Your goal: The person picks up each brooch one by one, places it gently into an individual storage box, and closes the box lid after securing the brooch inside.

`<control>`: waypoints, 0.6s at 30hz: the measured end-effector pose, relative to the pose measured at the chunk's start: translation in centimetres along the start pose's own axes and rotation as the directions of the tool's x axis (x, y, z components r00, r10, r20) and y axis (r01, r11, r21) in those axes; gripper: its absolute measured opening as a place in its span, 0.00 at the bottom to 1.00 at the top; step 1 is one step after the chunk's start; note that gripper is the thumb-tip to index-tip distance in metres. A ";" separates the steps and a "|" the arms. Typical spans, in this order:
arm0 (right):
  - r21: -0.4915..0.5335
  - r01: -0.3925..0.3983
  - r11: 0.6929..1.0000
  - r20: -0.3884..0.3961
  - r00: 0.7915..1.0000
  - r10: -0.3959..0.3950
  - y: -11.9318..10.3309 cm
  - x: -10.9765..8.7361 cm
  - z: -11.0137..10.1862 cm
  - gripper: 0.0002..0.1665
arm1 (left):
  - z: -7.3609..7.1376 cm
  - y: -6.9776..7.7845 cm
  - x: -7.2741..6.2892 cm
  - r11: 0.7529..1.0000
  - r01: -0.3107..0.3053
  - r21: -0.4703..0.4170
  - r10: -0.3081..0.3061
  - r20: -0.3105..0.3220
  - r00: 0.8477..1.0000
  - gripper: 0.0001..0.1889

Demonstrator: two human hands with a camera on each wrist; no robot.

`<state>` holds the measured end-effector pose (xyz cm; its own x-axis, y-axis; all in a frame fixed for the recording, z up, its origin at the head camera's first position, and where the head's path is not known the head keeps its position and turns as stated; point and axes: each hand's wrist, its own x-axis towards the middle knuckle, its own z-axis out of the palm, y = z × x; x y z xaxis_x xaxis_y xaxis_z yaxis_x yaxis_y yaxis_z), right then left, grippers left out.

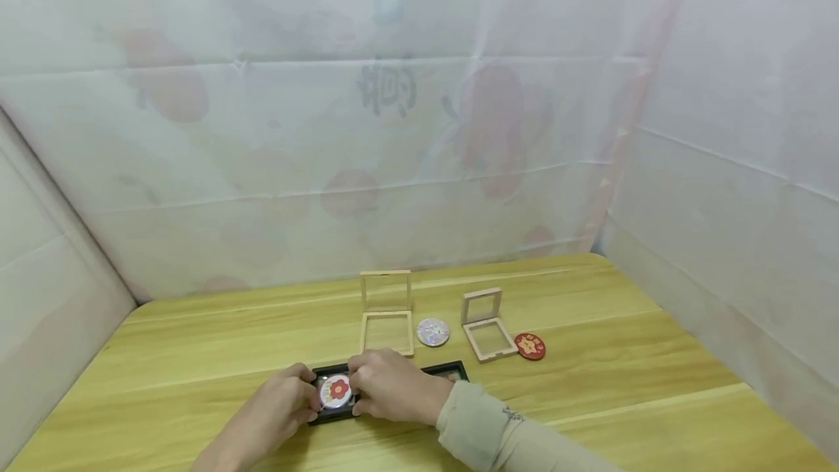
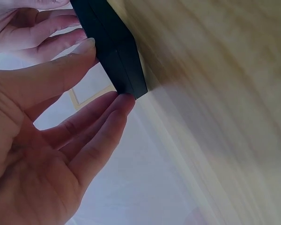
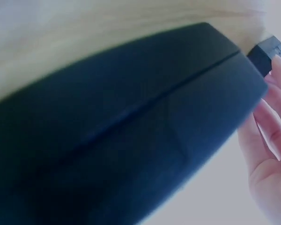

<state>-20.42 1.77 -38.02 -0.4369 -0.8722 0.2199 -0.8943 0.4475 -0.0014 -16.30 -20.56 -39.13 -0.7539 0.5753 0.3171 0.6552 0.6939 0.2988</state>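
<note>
On the table near me lies a black display frame (image 1: pixel 331 417) with a round white badge (image 1: pixel 336 391) in it, printed with a red flower. My left hand (image 1: pixel 285 399) grips its left side; in the left wrist view the thumb is on one face and fingertips lie at the corner of the black frame (image 2: pixel 114 51). At the right side, my right hand (image 1: pixel 387 384) pinches the same frame, thumb at the near edge and fingers at the far one. A second black frame (image 1: pixel 452 368) is partly hidden behind my right wrist and looms large in the right wrist view.
Beyond my hands, a larger wooden frame (image 1: pixel 363 333) stands hinged open, with a glittery round badge (image 1: pixel 433 332) beside it. To the right are a smaller open wooden frame (image 1: pixel 481 357) and a red round badge (image 1: pixel 529 346). Fabric (image 1: pixel 419 130) hangs behind the table.
</note>
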 end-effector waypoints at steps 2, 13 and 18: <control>-0.010 -0.011 1.000 0.003 1.000 0.011 0.0 -0.1 -0.1 0.09 | 0.0 0.1 0.1 1.000 0.000 0.003 0.000 0.000 1.000 0.11; -0.071 0.010 0.997 0.047 0.999 -0.007 -0.2 0.2 -0.8 0.08 | -0.4 0.1 0.2 0.999 0.033 -0.020 -0.033 0.023 0.999 0.10; -0.138 0.060 0.989 0.109 0.993 -0.045 -0.3 0.1 -1.4 0.08 | -0.4 0.1 0.3 0.999 0.028 -0.036 -0.027 0.024 0.999 0.11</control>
<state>-20.04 1.85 -36.67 -0.4039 -0.9078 0.1126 -0.8969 0.4172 0.1463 -16.41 -20.51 -38.61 -0.7725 0.5663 0.2872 0.6350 0.6937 0.3399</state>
